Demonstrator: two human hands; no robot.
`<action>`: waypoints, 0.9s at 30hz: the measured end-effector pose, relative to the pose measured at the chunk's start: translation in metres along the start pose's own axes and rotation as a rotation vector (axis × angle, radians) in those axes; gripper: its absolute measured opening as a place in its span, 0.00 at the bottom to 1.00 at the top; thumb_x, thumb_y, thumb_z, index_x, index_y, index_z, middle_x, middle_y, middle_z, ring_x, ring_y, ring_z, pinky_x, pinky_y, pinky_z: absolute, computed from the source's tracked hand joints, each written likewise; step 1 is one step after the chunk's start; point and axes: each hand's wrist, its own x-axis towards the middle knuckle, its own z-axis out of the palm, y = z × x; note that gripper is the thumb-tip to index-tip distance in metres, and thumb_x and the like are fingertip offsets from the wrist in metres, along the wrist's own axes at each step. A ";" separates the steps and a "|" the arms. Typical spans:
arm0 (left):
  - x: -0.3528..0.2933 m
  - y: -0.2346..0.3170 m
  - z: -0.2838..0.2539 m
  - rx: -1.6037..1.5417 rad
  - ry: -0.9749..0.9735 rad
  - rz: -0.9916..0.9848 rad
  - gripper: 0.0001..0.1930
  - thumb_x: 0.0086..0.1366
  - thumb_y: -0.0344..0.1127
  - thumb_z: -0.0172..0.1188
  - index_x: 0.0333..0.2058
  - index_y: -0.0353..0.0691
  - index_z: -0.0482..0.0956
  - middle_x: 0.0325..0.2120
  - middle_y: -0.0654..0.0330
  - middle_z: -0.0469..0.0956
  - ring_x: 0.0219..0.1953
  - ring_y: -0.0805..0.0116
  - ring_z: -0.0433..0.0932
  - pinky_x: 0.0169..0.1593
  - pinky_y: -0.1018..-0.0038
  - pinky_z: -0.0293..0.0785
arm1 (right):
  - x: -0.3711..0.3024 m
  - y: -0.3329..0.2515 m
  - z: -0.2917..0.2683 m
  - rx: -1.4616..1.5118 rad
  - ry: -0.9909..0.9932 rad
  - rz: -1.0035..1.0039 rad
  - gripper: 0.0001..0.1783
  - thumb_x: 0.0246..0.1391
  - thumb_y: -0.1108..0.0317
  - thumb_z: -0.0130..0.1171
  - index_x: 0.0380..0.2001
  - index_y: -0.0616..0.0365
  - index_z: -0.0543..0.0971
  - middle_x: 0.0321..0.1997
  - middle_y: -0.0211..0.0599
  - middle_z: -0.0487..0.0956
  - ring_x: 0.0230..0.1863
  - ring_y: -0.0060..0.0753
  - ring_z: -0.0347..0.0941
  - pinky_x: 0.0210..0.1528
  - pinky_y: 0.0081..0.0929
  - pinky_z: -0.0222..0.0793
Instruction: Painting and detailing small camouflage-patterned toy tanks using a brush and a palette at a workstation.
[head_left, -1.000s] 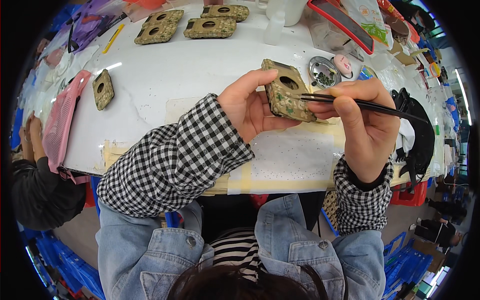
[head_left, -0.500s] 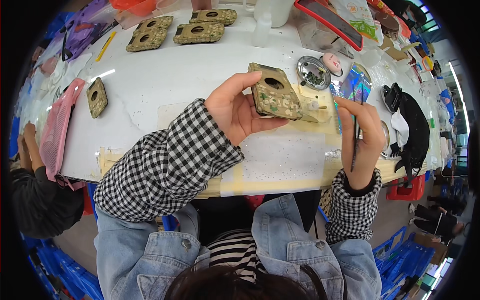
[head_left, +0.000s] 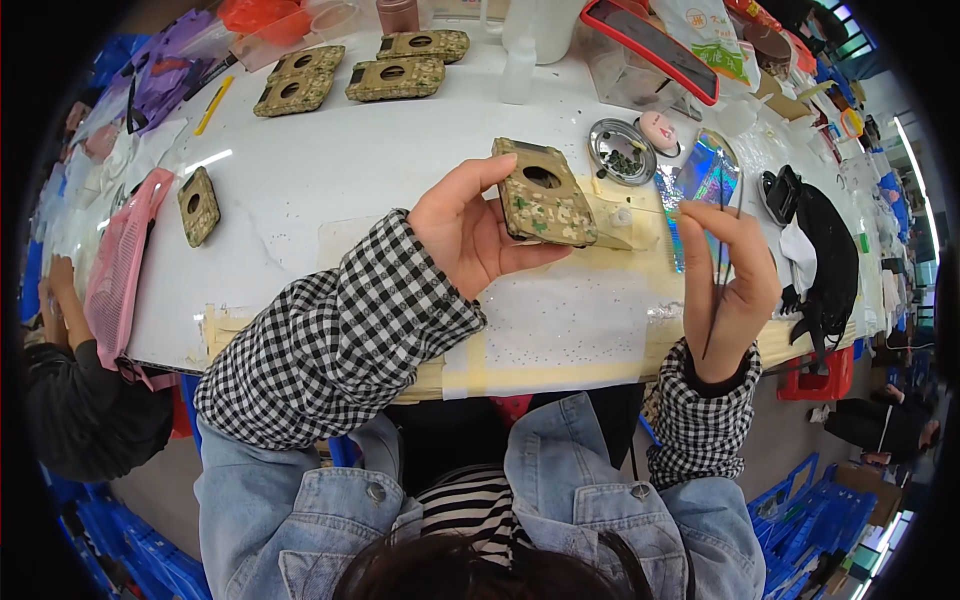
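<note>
1 camouflage shell (head_left: 548,207) sits between left thumb (head_left: 484,179) and fingers (head_left: 534,257)

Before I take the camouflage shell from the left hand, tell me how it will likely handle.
The camouflage shell is probably stiff: it shows no sag in the left hand. It may be light for its size, given the round hole in its face. Its flat, blocky form seems unlikely to roll.

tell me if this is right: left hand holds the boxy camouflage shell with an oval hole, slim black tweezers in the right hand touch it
One slip: the head view shows the slim black tweezers in the right hand apart from the boxy camouflage shell, which the left hand holds.
</note>
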 end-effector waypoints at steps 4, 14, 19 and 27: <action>0.000 0.001 0.001 -0.003 -0.028 -0.021 0.25 0.66 0.44 0.39 0.53 0.28 0.59 0.48 0.35 0.67 0.49 0.48 0.72 0.49 0.63 0.75 | 0.002 -0.016 -0.001 0.253 0.072 -0.004 0.06 0.48 0.79 0.57 0.33 0.64 0.75 0.28 0.37 0.75 0.27 0.26 0.67 0.31 0.20 0.62; -0.003 0.001 0.005 0.022 -0.038 -0.035 0.25 0.66 0.45 0.39 0.54 0.30 0.60 0.47 0.45 0.70 0.48 0.51 0.73 0.50 0.62 0.75 | 0.006 -0.023 0.032 0.652 -0.086 0.192 0.04 0.57 0.75 0.50 0.34 0.65 0.71 0.30 0.38 0.78 0.31 0.20 0.73 0.35 0.15 0.66; -0.004 0.001 0.006 0.036 -0.026 -0.035 0.25 0.66 0.45 0.39 0.54 0.30 0.60 0.47 0.45 0.70 0.47 0.52 0.73 0.50 0.62 0.74 | 0.006 -0.025 0.032 0.639 -0.102 0.178 0.03 0.57 0.76 0.49 0.34 0.65 0.70 0.30 0.38 0.78 0.31 0.19 0.73 0.35 0.14 0.66; -0.004 0.001 0.006 0.041 -0.027 -0.035 0.25 0.66 0.45 0.38 0.54 0.31 0.60 0.47 0.45 0.70 0.47 0.52 0.74 0.49 0.62 0.75 | 0.006 -0.022 0.028 0.566 -0.176 0.159 0.06 0.60 0.73 0.44 0.34 0.67 0.68 0.31 0.39 0.73 0.35 0.34 0.78 0.41 0.23 0.72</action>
